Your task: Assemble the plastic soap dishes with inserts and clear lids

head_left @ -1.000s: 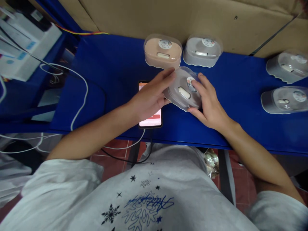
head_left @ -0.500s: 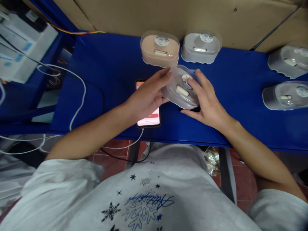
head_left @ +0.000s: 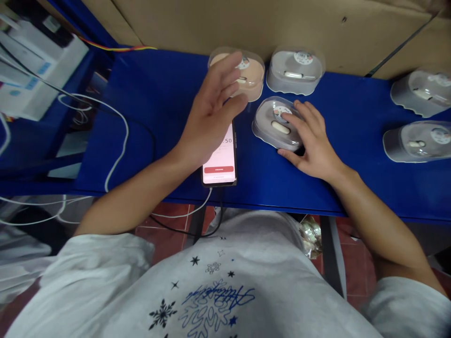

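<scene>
A grey oval box with a clear lid (head_left: 269, 123), a round sticker and a small white handle stands on the blue table. My right hand (head_left: 312, 141) grips its right end, thumb along the front and fingers over the lid. My left hand (head_left: 214, 108) is raised with its fingers stretched out and nothing in it. Behind its fingertips is a peach box of the same shape (head_left: 255, 84), partly covered by the hand; whether they touch I cannot tell. Below my left hand lies a lit phone (head_left: 220, 162), its upper part hidden.
Another grey box (head_left: 295, 77) stands at the back, beside the peach one. Two more, a rear box (head_left: 419, 96) and a front box (head_left: 412, 141), are at the right. A white cable (head_left: 123, 141) loops across the left side. Brown cardboard (head_left: 282, 23) borders the table's back.
My left hand has let go of the grey box and moved up and left, over the peach box. The grey box has come down flat onto the table, with my right hand still on it.
</scene>
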Demonstrator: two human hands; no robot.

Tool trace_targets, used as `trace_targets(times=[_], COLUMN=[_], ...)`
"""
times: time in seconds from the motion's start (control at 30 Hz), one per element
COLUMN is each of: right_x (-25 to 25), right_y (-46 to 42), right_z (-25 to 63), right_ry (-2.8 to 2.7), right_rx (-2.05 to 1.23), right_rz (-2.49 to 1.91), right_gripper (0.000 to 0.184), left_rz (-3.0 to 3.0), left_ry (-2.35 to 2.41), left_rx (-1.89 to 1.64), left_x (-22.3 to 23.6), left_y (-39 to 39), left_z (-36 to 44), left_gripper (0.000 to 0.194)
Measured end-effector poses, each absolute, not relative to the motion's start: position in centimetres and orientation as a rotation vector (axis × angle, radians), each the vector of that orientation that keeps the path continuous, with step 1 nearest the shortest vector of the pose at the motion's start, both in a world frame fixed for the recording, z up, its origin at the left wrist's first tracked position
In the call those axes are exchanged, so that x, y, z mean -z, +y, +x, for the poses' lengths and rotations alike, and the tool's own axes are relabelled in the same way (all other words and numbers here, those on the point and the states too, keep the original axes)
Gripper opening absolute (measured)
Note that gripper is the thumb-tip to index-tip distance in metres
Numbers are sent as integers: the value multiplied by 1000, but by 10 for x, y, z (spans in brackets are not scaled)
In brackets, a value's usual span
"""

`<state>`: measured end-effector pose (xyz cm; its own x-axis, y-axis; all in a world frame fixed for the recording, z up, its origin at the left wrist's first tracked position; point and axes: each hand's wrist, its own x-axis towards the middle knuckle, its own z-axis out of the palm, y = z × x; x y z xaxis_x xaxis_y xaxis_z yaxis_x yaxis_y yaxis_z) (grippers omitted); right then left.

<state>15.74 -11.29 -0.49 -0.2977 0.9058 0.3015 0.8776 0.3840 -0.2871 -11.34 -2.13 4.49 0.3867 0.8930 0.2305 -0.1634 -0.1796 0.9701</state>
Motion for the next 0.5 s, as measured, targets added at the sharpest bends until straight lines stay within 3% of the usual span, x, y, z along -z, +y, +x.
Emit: trace_targets(times=[0.17, 0.5], right_x=[-1, -31], right_y=[-115, -116], right_z=[158, 206], right_ry=[-2160, -1916], right_rx=[110, 260], right_rz=[-1663, -1884], right_gripper=[57, 48], left_rz=[1430, 1252], left_ry=[694, 760], left_rx=[-1002, -848], left_x=[-52, -45], left_y=[-30, -29], left_z=[-113, -110], left_gripper=[33, 11])
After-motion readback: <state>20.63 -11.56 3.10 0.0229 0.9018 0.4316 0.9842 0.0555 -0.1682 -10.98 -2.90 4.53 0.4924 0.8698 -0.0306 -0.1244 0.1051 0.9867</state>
